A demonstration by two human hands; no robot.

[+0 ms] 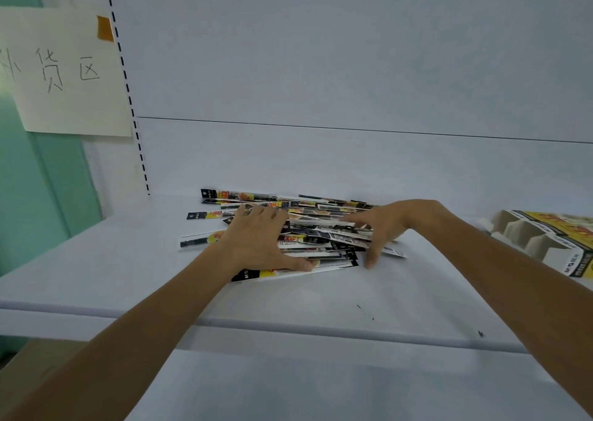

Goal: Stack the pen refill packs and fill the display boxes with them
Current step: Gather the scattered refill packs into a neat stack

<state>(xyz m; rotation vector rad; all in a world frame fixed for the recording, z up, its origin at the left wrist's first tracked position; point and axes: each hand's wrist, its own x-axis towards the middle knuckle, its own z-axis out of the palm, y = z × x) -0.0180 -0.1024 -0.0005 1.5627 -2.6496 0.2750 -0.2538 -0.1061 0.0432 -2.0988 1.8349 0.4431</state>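
A loose pile of long, narrow pen refill packs (321, 231), black, white and yellow, lies on the white shelf (128, 269). My left hand (256, 237) rests flat on the pile's left side, fingers spread, thumb on the nearest pack. My right hand (385, 225) reaches over the pile's right side with fingers spread, thumb down beside the packs' ends. A cardboard display box (545, 241) with divided compartments, printed yellow and black, lies at the right edge, apart from both hands.
The shelf's back panel (321, 157) rises just behind the pile. A paper sign (64, 70) with handwriting is taped at the upper left beside a slotted upright (134, 115). A lower shelf (288, 388) juts out below the front edge.
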